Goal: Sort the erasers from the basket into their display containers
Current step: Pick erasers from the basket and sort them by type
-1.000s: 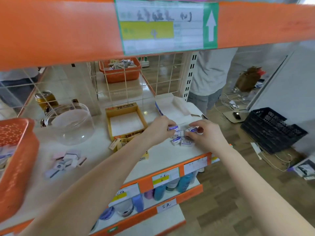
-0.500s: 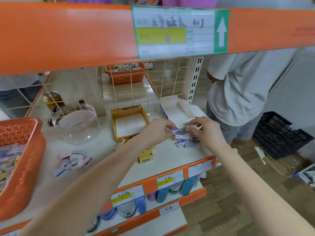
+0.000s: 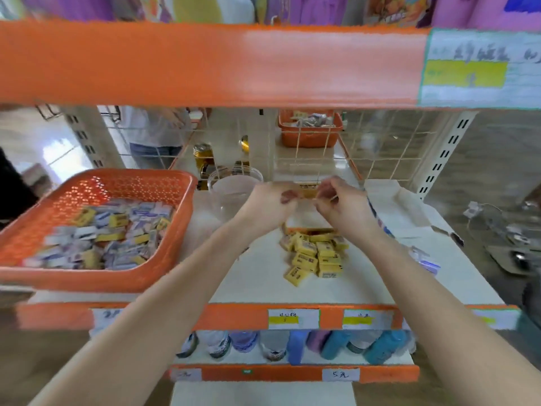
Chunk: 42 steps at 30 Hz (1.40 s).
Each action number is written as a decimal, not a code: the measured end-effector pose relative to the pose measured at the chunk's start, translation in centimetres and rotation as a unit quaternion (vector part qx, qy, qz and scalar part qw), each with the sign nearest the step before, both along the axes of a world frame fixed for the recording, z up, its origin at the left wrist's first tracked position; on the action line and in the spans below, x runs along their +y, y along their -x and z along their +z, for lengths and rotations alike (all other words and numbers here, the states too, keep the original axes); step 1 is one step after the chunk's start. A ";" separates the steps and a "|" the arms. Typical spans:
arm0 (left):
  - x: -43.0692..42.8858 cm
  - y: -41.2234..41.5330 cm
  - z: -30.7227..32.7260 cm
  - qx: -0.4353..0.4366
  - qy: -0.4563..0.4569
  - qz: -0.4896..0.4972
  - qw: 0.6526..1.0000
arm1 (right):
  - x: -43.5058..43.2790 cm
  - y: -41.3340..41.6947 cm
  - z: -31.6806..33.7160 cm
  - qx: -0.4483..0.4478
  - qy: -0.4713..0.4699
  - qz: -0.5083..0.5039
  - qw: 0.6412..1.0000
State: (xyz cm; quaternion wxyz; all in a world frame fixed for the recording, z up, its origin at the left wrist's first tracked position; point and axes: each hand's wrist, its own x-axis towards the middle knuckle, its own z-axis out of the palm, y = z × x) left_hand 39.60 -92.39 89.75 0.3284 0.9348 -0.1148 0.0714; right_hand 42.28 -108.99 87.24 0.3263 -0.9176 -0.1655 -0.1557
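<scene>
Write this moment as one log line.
hands: left hand and right hand close together over shelf, grip blurred | basket: mixed erasers inside | yellow erasers: loose pile on shelf | clear jar: by left hand

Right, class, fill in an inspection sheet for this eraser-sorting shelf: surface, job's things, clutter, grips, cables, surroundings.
Surface: white shelf, orange front edge.
Job's things: orange basket of mixed erasers at left; yellow erasers piled loose mid-shelf; clear jar behind; white box at right.
Clutter: cans behind the jar.
Grips: left hand and right hand raised close together just beyond the pile, fingers curled; any hold blurred.
Cables: nothing seen.
Surroundings: second basket behind a wire grid; bottles on the shelf below; a person beyond.
</scene>
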 end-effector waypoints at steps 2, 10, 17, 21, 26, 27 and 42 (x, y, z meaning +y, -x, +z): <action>2.6 0.9 1.0 -0.011 0.001 0.039 0.999 | 3.0 -0.3 0.5 0.011 -0.017 0.028 0.999; 13.8 5.8 2.4 -0.040 0.010 0.188 0.981 | 14.0 0.4 1.9 0.030 -0.035 0.149 0.988; 22.3 9.7 1.2 0.025 -0.007 0.287 0.958 | 20.8 1.9 2.1 0.019 -0.011 0.241 0.970; 24.5 11.2 0.6 0.041 -0.010 0.308 0.950 | 22.9 2.8 1.7 0.003 0.007 0.284 0.959; 25.7 12.0 -0.2 0.054 -0.023 0.296 0.953 | 24.3 2.8 1.5 0.010 0.063 0.321 0.945; 25.8 12.0 -0.3 0.055 -0.027 0.291 0.955 | 24.4 2.7 1.6 0.021 0.082 0.326 0.941; 22.2 6.7 -1.4 0.216 -0.181 0.110 0.953 | 26.0 0.5 2.8 0.084 0.290 0.315 0.900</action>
